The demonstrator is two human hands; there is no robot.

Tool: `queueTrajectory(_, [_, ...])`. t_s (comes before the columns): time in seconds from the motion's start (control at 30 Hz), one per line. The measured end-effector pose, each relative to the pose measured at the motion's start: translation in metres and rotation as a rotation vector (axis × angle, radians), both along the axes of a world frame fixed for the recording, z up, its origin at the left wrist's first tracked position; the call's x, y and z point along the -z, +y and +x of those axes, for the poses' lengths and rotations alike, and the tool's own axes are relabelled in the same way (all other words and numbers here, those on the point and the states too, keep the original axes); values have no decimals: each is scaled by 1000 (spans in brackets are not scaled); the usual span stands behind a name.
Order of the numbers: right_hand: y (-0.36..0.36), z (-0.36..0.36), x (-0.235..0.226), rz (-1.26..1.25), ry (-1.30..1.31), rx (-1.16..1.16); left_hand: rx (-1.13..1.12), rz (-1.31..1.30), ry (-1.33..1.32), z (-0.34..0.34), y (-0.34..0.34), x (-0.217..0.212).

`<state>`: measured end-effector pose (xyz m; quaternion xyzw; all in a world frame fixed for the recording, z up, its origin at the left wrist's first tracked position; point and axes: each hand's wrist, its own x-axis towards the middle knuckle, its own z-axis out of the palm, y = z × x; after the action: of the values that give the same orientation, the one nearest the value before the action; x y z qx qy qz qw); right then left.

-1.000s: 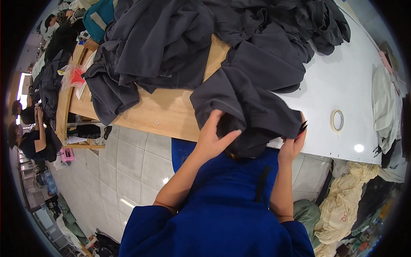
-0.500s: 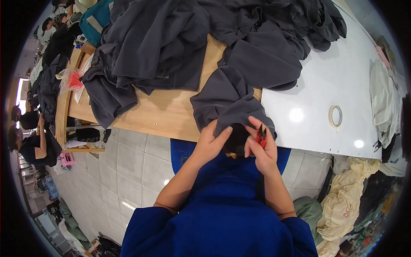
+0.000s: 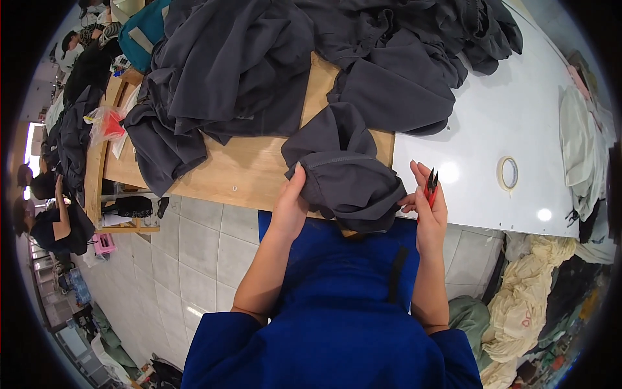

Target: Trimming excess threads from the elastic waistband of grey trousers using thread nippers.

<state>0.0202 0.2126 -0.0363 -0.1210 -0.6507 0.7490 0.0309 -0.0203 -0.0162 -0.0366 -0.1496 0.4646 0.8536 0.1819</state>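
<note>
A dark grey garment (image 3: 353,178) lies bunched at the table's near edge, part of it hanging over toward my lap. On its left side my left hand (image 3: 290,206) grips the cloth, thumb on top and the other fingers hidden behind. Red thread snips with dark pointed blades (image 3: 431,185) rest in my right hand (image 3: 429,217), their tips pointing up. Fingertips of that hand touch the right edge of the same garment. A seam runs across the upturned cloth between my hands.
Large heaps of dark grey garments (image 3: 240,65) cover the far side of the wooden table (image 3: 227,159). On the white tabletop (image 3: 473,155) at right lies a tape roll (image 3: 507,174). Cream cloth (image 3: 525,311) is piled below right. A person (image 3: 55,217) is at far left.
My hands have moved apart, the right one going right and up with the snips. The garment has been turned and spread, so its dark opening no longer shows.
</note>
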Motion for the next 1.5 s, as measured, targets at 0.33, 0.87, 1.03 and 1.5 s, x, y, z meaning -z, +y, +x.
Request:
queueTrajectory(0.33, [-2,1,8,79,-153,-159,-19,87,-31,-6,1,1])
queueTrajectory(0.87, [-12,6,5,440,196,-515,-176,533,-240,-12,-27,26])
queueTrajectory(1.03, [-12,4,2,256,-135,-798,-160,646,-190,-7,-38,15])
queueTrajectory(1.5, [34,-11,15,-676,-159,262,-309,-393,579,-44,-54,-51])
